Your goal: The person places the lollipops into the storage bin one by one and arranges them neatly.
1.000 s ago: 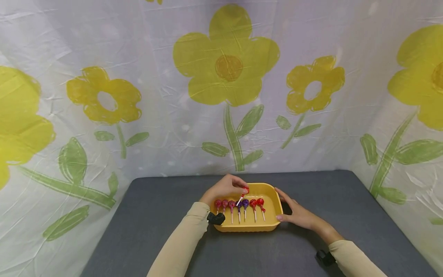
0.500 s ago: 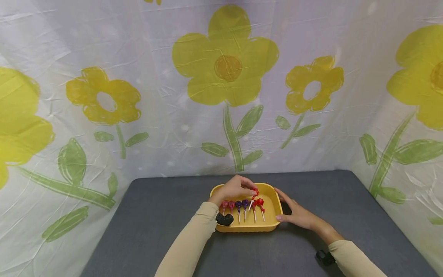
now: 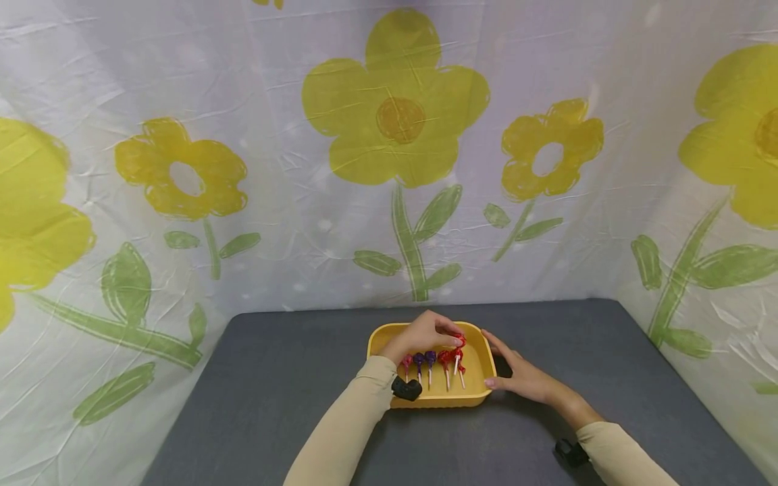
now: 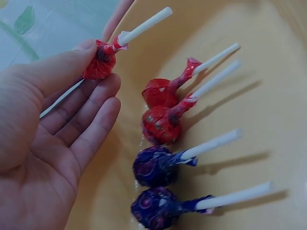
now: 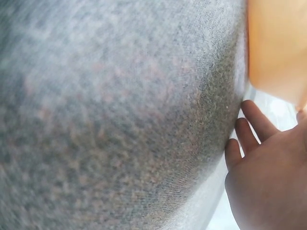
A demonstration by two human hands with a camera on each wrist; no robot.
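My left hand (image 3: pixel 425 335) is over the yellow tray (image 3: pixel 425 403), pinching a red-wrapped lollipop (image 4: pixel 99 64) by its candy end between thumb and fingers. Its white stick points away from the palm. Below it, in the left wrist view, two red lollipops (image 4: pixel 161 125) and two purple lollipops (image 4: pixel 156 165) lie in a row in the tray, sticks all pointing the same way. A pinkish lollipop (image 3: pixel 406 362) shows beside my left wrist; that hand and wrist cover the tray's left part. My right hand (image 3: pixel 523 371) touches the tray's right end, thumb and fingers spread along it.
A dark grey table (image 3: pixel 292 378) carries the tray near its back edge. Behind stands a pale cloth (image 3: pixel 292 223) printed with yellow flowers. Black wrist cameras (image 3: pixel 407 389) sit on both forearms.
My left hand has carried the red lollipop rightward across the row, to above the rightmost red lollipop. My right hand and the tray have stayed in place.
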